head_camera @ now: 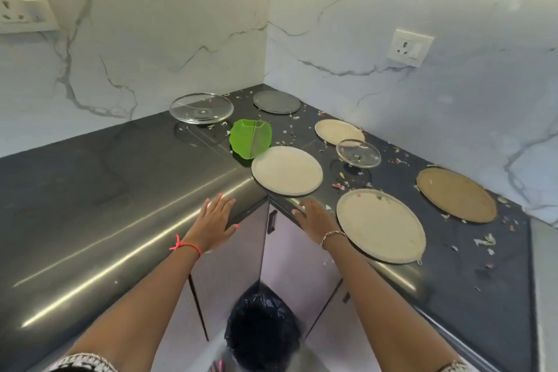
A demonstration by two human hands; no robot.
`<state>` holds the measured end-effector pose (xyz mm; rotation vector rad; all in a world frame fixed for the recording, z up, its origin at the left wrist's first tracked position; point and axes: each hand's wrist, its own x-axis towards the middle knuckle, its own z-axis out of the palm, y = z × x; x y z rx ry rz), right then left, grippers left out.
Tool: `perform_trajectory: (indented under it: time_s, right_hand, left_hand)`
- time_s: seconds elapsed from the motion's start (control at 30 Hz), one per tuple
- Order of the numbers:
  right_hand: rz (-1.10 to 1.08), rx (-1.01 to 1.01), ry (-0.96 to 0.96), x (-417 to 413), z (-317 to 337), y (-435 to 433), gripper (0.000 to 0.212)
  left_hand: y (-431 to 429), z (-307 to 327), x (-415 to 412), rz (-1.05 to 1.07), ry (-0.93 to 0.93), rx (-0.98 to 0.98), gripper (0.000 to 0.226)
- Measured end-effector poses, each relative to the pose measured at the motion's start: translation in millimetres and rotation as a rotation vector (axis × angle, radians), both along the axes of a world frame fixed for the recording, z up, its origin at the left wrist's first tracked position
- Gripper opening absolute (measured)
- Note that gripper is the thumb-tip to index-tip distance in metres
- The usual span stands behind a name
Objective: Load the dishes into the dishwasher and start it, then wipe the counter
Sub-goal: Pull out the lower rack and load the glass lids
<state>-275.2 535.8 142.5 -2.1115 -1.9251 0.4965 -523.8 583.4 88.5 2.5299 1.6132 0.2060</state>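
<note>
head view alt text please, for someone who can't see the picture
Two open hands, the left hand and right hand, reach to the front edge of a dark corner counter. Scattered on it are several round plates, two clear glass dishes, a green leaf-shaped dish and food scraps. A black-lined bin stands below.

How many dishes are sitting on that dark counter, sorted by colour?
Cream round plates: 3
Clear glass round plates: 2
Dark grey round plate: 1
Brown round plate: 1
Green leaf-shaped plastic dish: 1
Total: 8
</note>
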Motion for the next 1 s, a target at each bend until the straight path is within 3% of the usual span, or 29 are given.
perform_trajectory:
  time_s: [0.13,0.27,0.43,0.73,0.87,1.0]
  right_hand:
    - [0.077,-0.029,0.029,-11,0,61,0.036]
    - [0.11,0.033,-0.061,-28,2,129,0.039]
    - [0.135,0.014,0.015,-57,9,214,0.037]
    - [-0.198,0.104,0.565,-113,6,368,0.036]
    - [-0.249,0.02,0.753,-130,-2,412,0.027]
    - [-0.302,-0.111,0.947,-147,-8,449,0.032]
  left_hand:
    - [52,-2,-18,0.047,-0.022,0.014,0.065]
    - [111,-2,-38,0.107,-0.051,-0.005,0.065]
    - [186,-1,-68,0.166,-0.051,-0.086,0.067]
    - [300,-12,-114,0.258,-0.079,-0.16,0.071]
    - [327,-24,-120,0.359,-0.053,-0.163,0.091]
    - [333,-30,-115,0.408,-0.006,-0.088,0.109]
